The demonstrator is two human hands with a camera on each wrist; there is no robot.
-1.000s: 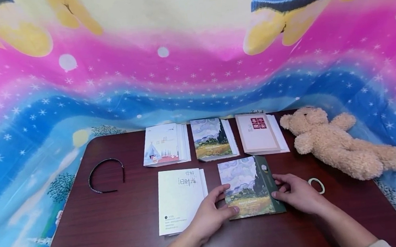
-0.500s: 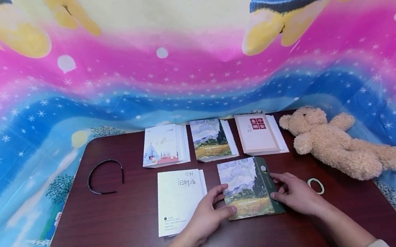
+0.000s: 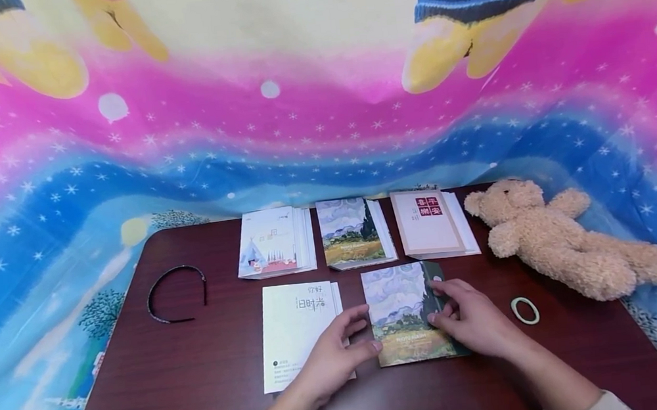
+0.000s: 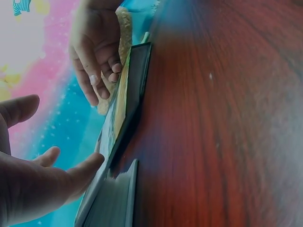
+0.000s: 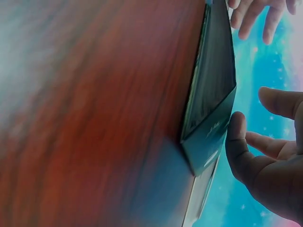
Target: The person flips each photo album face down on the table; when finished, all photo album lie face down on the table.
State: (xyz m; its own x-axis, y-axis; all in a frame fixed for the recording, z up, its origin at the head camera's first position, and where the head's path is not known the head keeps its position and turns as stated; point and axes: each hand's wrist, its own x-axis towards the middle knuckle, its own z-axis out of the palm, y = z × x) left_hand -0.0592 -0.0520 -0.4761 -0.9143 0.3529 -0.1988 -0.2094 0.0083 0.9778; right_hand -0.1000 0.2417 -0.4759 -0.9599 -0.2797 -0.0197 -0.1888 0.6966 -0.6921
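A photo album (image 3: 401, 317) with a painted landscape cover and a dark green spine strip lies flat at the front middle of the table. My left hand (image 3: 342, 345) hovers by its left edge, fingers spread and thumb near the lower corner. Over the album's right side is my right hand (image 3: 476, 319), its fingertips at the cover and covering part of the green strip. In the right wrist view the thumb of my right hand (image 5: 270, 161) comes close to the green spine (image 5: 210, 139); contact is hard to tell. Left of it lies a white album (image 3: 296, 330), partly behind my left hand.
Behind stand three more albums in a row: a tent-print one (image 3: 267, 244), a landscape one (image 3: 346, 233) and a beige one (image 3: 428, 222). A teddy bear (image 3: 563, 235) and a pale green ring (image 3: 525, 311) lie right. A black headband (image 3: 150, 295) lies left on the table (image 3: 143, 381).
My right hand has slid left from the album's green strip onto its cover side. My left hand has drawn slightly left, away from the album's edge. The album stays put.
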